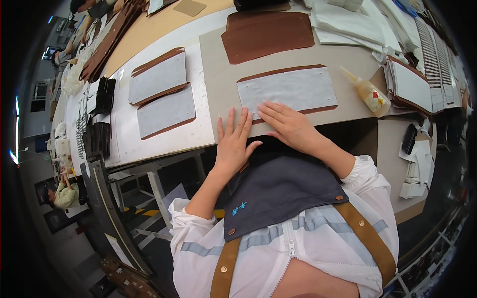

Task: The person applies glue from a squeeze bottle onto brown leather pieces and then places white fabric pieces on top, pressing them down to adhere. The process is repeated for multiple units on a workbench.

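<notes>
In front of me a brown leather panel with a pale grey sheet [285, 92] over it lies flat on the grey work board [218, 74]. Brown strips show along its long edges. My right hand [293, 129] rests flat on the near left part of the sheet, fingers stretched out. At the panel's near left corner, my left hand [232, 144] lies open on the board with its fingers extended. Neither hand grips anything. Beyond the panel sit bare brown leather pieces [268, 39], overlapping each other. A squeeze bottle [371, 98] of yellowish liquid lies on its side to the right.
On the left, two stacks of grey-faced leather panels [158, 79] lie on a white board. Black folded pieces [102, 116] stand farther left. White sheets [348, 22] pile up at the back right, near more panels [408, 84]. Other people work at the far left.
</notes>
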A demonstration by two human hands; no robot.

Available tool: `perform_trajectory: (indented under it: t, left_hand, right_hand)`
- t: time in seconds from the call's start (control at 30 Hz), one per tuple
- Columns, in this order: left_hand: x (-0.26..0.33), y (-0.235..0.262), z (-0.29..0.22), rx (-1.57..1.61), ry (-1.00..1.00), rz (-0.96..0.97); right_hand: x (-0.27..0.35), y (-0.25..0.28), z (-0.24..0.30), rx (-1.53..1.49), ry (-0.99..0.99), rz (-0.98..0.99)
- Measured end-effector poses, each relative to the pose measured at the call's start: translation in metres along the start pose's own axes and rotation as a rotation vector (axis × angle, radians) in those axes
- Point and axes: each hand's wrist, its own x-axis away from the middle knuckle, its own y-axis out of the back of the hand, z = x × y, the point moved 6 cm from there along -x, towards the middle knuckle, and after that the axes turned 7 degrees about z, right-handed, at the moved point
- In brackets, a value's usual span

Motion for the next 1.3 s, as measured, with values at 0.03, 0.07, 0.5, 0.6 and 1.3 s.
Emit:
perform_trajectory:
  t: [0.03,0.07,0.5,0.6,1.3]
  left_hand:
    - [0.000,0.001,0.001,-0.009,-0.003,0.015]
    - [0.000,0.002,0.000,-0.019,-0.007,0.031]
    - [-0.050,0.018,-0.001,0.345,-0.075,-0.213]
    - [-0.082,0.004,-0.016,0.331,-0.135,-0.215]
    - [-0.049,0.001,0.023,0.545,0.076,-0.003]
  right_hand:
    - [0.001,0.000,0.000,0.006,0.000,0.008]
    - [0.001,-0.001,-0.001,0.013,0.001,0.011]
    - [0.005,0.026,-0.039,0.063,-0.184,-0.096]
    - [-0.001,0.015,-0.044,0.152,-0.197,0.009]
    - [0.063,0.054,-0.102,0.337,-0.547,-0.002]
